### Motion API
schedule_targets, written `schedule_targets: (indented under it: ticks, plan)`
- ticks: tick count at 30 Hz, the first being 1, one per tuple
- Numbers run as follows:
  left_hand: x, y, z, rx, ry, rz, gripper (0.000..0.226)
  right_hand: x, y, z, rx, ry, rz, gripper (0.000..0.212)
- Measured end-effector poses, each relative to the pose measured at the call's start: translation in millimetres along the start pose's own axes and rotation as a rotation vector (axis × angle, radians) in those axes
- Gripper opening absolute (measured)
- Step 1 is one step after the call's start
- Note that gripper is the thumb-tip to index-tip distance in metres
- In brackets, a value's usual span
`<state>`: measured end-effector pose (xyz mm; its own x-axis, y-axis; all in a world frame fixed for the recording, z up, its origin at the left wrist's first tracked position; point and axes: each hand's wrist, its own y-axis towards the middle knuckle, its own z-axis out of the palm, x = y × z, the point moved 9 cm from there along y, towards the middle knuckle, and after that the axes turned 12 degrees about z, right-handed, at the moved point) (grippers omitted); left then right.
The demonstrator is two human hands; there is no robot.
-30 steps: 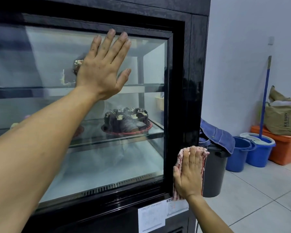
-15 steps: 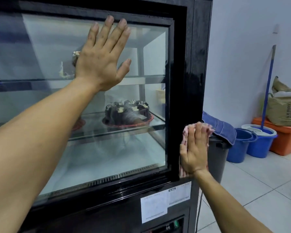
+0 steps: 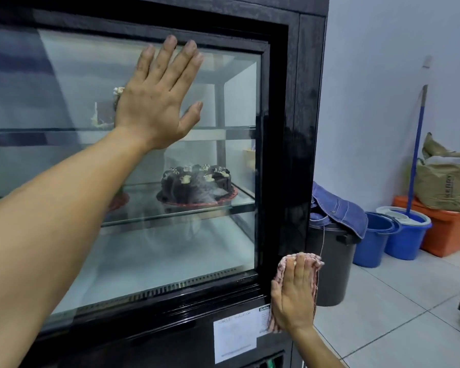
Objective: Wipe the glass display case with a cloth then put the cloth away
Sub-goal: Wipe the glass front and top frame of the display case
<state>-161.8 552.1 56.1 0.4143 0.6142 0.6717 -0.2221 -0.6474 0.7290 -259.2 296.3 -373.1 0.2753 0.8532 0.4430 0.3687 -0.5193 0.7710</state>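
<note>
A person stands close to a black-framed glass display case (image 3: 292, 128), both bare arms reaching toward it. The left hand (image 3: 157, 102) is spread flat against the upper part of the glass front, fingers straight and slightly apart, fingertips just at the top edge of the frame. It holds nothing.

Far below and to the right of that hand, the right hand (image 3: 294, 296) presses a pink striped cloth (image 3: 314, 272) flat against the black frame at the case's lower right corner. Its fingers are straight and together, pointing up, and the cloth shows above the fingertips and along both sides of the palm. Just left of this hand, a white label (image 3: 235, 338) is stuck on the base of the case.

Behind the glass, below the left hand, a dark chocolate cake (image 3: 197, 185) sits on a glass shelf.

To the right of the right hand stand a dark bin (image 3: 335, 264) draped with denim fabric (image 3: 340, 211), two blue buckets (image 3: 375, 240) and a blue-handled mop (image 3: 416, 152).
</note>
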Motion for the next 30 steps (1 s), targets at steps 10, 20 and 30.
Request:
schedule_targets:
  ticks: [10,20,30]
  plan:
    - [0.9,0.9,0.0,-0.025,0.002,-0.015,0.076,90.9,149.3,-91.8,-0.186,0.094,-0.161,0.07]
    - [0.1,0.3,-3.6,-0.061,0.042,-0.019,0.077,99.0,148.9,-97.0,-0.245,0.075,-0.193,0.067]
    - [-0.5,0.3,-4.2,-0.058,0.042,-0.022,0.079,41.8,45.3,-26.3,-0.056,-0.011,-0.169,0.067]
